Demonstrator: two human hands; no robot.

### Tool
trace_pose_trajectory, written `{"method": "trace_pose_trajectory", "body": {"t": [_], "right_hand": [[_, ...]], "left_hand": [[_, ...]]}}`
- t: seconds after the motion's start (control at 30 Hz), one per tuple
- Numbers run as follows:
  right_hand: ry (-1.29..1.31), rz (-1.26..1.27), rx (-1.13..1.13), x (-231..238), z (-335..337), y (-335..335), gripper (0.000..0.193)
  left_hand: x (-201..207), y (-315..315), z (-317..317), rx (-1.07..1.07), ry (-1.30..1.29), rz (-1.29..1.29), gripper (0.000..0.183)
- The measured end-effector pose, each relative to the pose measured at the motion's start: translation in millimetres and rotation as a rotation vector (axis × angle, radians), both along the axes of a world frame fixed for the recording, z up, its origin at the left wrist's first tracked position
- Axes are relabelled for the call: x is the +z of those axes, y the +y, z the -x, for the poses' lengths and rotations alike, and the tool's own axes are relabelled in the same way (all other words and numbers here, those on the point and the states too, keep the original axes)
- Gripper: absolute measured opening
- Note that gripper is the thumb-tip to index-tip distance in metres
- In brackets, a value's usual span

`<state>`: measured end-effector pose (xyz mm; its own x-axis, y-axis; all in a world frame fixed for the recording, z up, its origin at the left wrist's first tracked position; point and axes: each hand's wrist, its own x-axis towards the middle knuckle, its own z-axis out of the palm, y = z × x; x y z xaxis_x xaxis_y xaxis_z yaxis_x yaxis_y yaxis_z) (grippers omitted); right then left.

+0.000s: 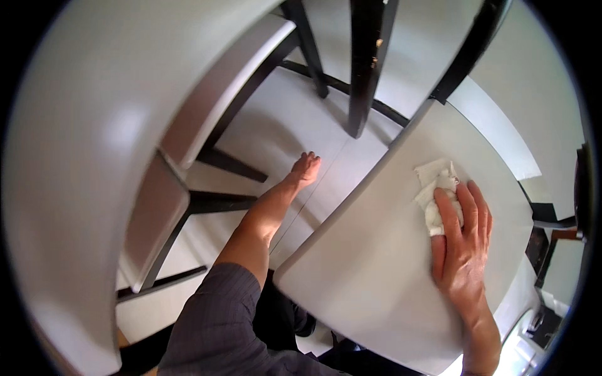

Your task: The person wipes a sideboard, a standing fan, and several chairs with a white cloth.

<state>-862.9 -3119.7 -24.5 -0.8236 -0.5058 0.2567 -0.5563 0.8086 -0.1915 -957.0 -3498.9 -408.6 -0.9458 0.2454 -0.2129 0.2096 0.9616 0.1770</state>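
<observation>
A whitish folded cloth (433, 182) lies bunched on the pale seat of a chair (370, 263). My right hand (463, 232) presses down on this cloth, fingers bent over it and the thumb side along its near edge. Part of the cloth sticks out past the fingertips toward the chair's back. My left hand (306, 168) hangs over the floor, left of the seat, apart from everything. Its fingers are loosely bent and slightly apart, and I see nothing in them. A short dark sleeve (219, 313) covers my upper left arm.
A large pale tabletop (75, 156) fills the left side. Other chairs with pale seats (235, 75) and dark legs (238, 164) are tucked beside it. A dark, chipped post (369, 69) stands beyond my left hand. Dark back supports (470, 50) rise from the seat's far end.
</observation>
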Motion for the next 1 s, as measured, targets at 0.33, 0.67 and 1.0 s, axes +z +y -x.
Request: {"method": "trace_pose_trajectory", "body": {"t": [0.33, 0.67, 1.0], "right_hand": [[-0.018, 0.074, 0.005, -25, -9, 8, 0.059], [-0.857, -0.228, 0.194, 1, -287, 31, 0.041], [-1.092, 0.157, -0.107, 117, -434, 52, 0.031]], "left_hand": [[123, 14, -200, 0.540, -0.056, -0.258, 0.016], [432, 116, -414, 1.033, -0.036, -0.810, 0.035], [707, 53, -498, 0.992, 0.301, -0.829, 0.042]]}}
